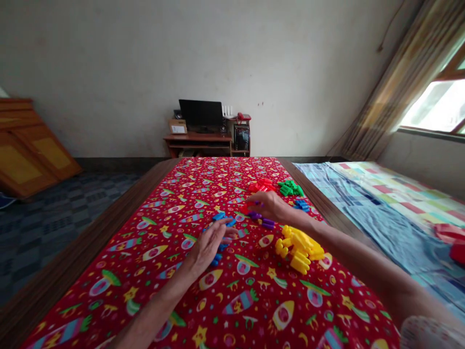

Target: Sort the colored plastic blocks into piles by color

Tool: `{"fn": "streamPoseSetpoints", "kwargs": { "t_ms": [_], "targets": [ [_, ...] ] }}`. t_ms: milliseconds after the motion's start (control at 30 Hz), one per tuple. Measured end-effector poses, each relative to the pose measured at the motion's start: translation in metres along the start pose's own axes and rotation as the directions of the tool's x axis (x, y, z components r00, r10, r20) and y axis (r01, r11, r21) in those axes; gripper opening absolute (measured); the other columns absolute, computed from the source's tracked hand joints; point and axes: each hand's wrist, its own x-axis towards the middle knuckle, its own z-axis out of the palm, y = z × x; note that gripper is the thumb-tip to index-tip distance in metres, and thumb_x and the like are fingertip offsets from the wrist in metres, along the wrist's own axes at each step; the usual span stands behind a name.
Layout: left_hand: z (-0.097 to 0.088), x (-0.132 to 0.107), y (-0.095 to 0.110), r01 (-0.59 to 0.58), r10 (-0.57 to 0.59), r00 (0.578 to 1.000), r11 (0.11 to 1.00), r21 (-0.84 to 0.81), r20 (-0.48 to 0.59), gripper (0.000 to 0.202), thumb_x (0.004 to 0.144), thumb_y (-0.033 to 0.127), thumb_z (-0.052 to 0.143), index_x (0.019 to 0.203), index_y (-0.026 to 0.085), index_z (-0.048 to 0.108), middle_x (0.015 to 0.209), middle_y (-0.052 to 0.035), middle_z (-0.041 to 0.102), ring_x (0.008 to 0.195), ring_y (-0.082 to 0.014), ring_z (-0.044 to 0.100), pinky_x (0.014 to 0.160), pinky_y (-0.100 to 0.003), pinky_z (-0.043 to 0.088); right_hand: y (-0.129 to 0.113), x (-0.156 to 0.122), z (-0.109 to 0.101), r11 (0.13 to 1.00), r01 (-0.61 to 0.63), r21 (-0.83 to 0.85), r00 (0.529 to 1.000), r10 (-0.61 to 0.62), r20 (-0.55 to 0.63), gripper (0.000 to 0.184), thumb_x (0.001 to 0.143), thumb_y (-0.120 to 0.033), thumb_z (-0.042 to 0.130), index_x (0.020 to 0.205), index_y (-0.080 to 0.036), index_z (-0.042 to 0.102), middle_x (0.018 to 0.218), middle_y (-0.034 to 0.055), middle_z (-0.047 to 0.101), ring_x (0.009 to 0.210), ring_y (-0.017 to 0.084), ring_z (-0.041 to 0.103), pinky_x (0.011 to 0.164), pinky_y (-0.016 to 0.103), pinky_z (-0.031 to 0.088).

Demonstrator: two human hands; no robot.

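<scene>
My left hand lies over a group of blue plastic toy blocks, its fingers stretched out and loosely apart. More blue pieces show beside and under the palm. Across from it, my right hand reaches in from the right with fingers bent down over purple toy blocks. A red piece is close by its fingertips. What the right fingers hold, if anything, is hidden. Nearer to me, below the right forearm, sits a pile of yellow toy blocks.
Beyond my right hand are red blocks, green blocks and a small blue group. A red patterned cloth covers the wooden table. A bed stands to the right, a desk with a monitor at the far wall.
</scene>
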Motion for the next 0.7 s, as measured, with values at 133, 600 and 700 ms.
{"fn": "streamPoseSetpoints", "kwargs": {
  "t_ms": [133,600,700],
  "targets": [
    [-0.019,0.008,0.002,-0.091,0.11,0.988,0.982,0.167,-0.109,0.054,0.076,0.065,0.058,0.1,0.018,0.067,0.095,-0.0093,0.073,0.092,-0.0259,0.07,0.078,-0.038,0.059,0.063,0.044,-0.016,0.915,-0.386,-0.115,0.92,0.372,-0.123,0.036,0.09,-0.031,0.048,0.073,-0.008,0.07,0.062,0.0016,0.058,0.061,0.01,0.05,0.057,0.021,0.031],
    [-0.076,0.03,-0.047,-0.013,0.141,0.917,0.945,0.325,-0.374,0.032,0.073,0.044,0.051,0.084,0.018,0.067,0.088,-0.0085,0.074,0.081,-0.024,0.071,0.077,-0.035,0.058,0.123,0.085,0.005,0.596,-0.74,-0.311,0.663,0.724,-0.189,0.036,0.085,-0.017,0.043,0.111,-0.007,0.067,0.109,0.022,0.066,0.102,0.029,0.062,0.086,0.036,0.045],
    [-0.083,0.033,-0.055,0.012,0.125,0.899,0.951,0.309,-0.419,0.033,0.07,0.043,0.05,0.083,0.018,0.067,0.087,-0.0082,0.075,0.076,-0.0231,0.071,0.074,-0.034,0.058,0.118,0.083,-0.002,0.586,-0.731,-0.351,0.665,0.728,-0.169,0.036,0.086,-0.015,0.042,0.108,-0.007,0.068,0.109,0.0228,0.066,0.103,0.03,0.062,0.085,0.035,0.046]
  ]
}}
